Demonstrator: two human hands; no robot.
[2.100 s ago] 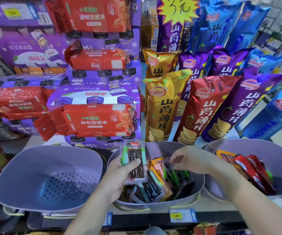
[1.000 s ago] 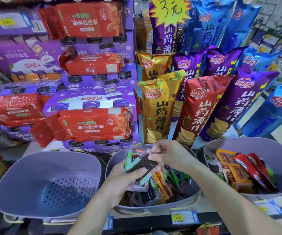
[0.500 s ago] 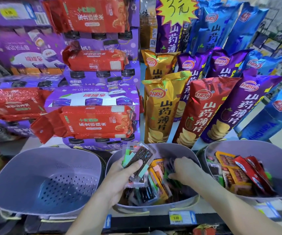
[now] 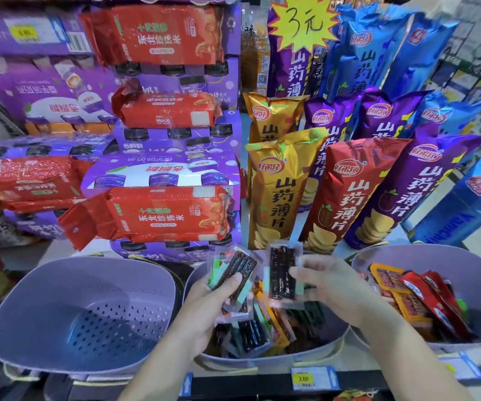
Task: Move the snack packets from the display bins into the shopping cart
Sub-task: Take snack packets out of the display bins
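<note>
The right hand [image 4: 330, 285] — half a second ago reaching down into the middle bin [image 4: 277, 358] — now pinches one dark snack packet [image 4: 282, 274] above it, just right of the fanned packets [image 4: 235, 270] gripped by the left hand [image 4: 210, 305].

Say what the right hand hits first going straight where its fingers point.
Probably the stack in the left hand: the right hand points left, its own packet leading. Depth unclear.
</note>
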